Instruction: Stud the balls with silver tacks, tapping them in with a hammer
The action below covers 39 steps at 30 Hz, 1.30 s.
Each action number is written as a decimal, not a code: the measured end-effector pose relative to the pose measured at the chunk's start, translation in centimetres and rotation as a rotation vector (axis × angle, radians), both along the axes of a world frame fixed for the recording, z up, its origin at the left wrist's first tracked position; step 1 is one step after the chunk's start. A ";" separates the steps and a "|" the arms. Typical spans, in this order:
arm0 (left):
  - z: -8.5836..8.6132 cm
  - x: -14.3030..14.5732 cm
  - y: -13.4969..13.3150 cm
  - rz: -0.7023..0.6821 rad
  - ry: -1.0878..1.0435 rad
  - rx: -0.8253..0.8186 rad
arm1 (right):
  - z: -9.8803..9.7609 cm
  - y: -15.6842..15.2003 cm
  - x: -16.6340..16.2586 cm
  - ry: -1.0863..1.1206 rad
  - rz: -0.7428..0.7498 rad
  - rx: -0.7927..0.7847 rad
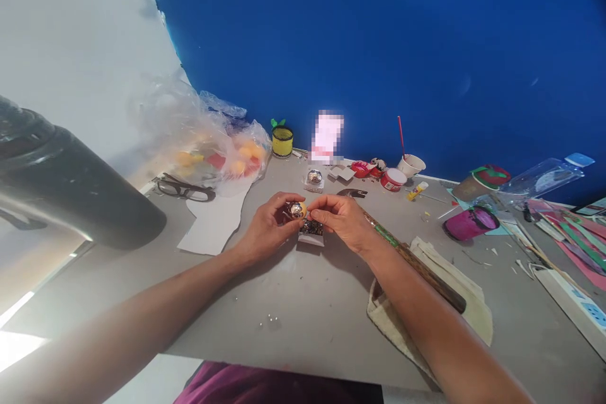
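Both my hands meet over the middle of the grey table [293,303]. My left hand [267,225] is closed around a small round yellow ball [298,209] partly covered with shiny silver pieces. My right hand [341,217] pinches at the ball's right side with thumb and forefinger; what it pinches is too small to make out. Just below the ball lies a small clear packet of dark sequins [311,230]. A second packet with a shiny ball [314,178] lies farther back.
Black glasses [184,189] and white paper [214,223] lie left, beside a plastic bag of coloured balls [213,150]. A stick [416,264] on cloth [449,293] lies right. A yellow cup [283,141], small pots, a glue stick [417,190], a pink cup [468,223] and paper strips [575,240] stand behind.
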State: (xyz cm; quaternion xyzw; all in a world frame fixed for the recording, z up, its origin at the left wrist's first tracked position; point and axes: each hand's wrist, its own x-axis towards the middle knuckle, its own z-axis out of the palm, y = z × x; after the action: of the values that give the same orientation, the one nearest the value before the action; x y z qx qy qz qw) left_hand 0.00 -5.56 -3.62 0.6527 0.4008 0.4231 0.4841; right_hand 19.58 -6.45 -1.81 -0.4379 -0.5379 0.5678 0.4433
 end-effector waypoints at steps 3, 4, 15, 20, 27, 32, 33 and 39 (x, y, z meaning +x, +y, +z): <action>0.4 0.0 -0.2 -0.015 0.040 0.067 | 0.4 -0.1 -0.2 -0.003 -0.005 -0.009; 0.5 0.1 -0.2 -0.019 0.055 0.087 | 0.5 -0.1 -0.3 -0.010 -0.004 -0.014; 0.7 0.1 -0.5 -0.034 0.098 0.130 | 0.8 -0.3 0.0 -0.054 0.016 -0.029; 0.8 0.1 -0.6 -0.033 0.098 0.126 | 1.0 -0.3 0.1 -0.070 0.031 -0.020; 0.4 0.1 -0.5 -0.001 0.110 0.171 | 0.6 -0.2 -0.1 -0.088 0.011 0.015; 0.0 0.2 -0.6 0.062 0.175 0.305 | 0.5 -0.4 -0.7 -0.189 -0.041 0.067; 0.0 0.2 -0.7 0.068 0.187 0.334 | 0.6 -0.5 -0.8 -0.194 -0.041 0.066; -0.4 0.1 -0.8 0.084 0.215 0.442 | 0.5 -0.5 -1.2 -0.150 -0.023 0.030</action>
State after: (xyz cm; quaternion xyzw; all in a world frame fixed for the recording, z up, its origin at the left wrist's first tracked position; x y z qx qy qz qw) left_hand 0.11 -6.33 -4.05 0.7667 0.3745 0.4485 0.2660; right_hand 18.43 -6.91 -1.26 -0.4788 -0.5728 0.5201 0.4149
